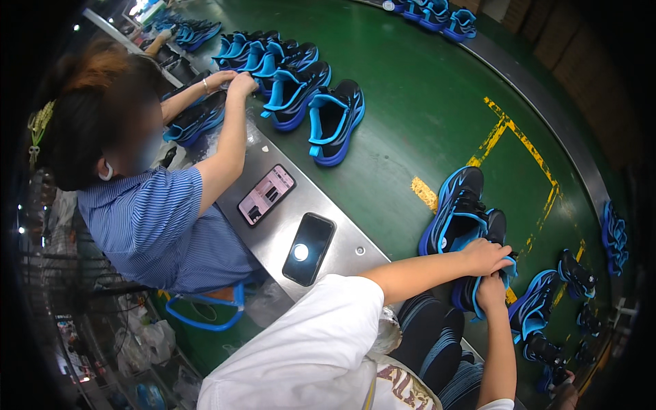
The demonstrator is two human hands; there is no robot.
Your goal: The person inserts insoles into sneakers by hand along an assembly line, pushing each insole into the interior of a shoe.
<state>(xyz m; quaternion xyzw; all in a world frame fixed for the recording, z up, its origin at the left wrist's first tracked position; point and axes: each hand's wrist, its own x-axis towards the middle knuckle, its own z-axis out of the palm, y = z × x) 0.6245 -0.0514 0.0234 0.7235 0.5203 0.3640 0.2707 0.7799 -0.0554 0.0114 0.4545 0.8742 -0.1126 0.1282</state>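
A black and blue sneaker sits in front of me at the near edge of the green belt, partly covered by my hands. My left hand reaches across from the left, its fingers closed at the shoe's bright blue collar. Just below it, my right hand grips the same collar area from the near side. What exactly the fingertips pinch is hidden. Touching this shoe on its far left is another sneaker of the same kind, its opening lined in light blue.
Several matching sneakers line the belt at the far left, and more lie to the right. Two phones rest on the metal ledge. A co-worker in a striped blue shirt handles shoes on my left.
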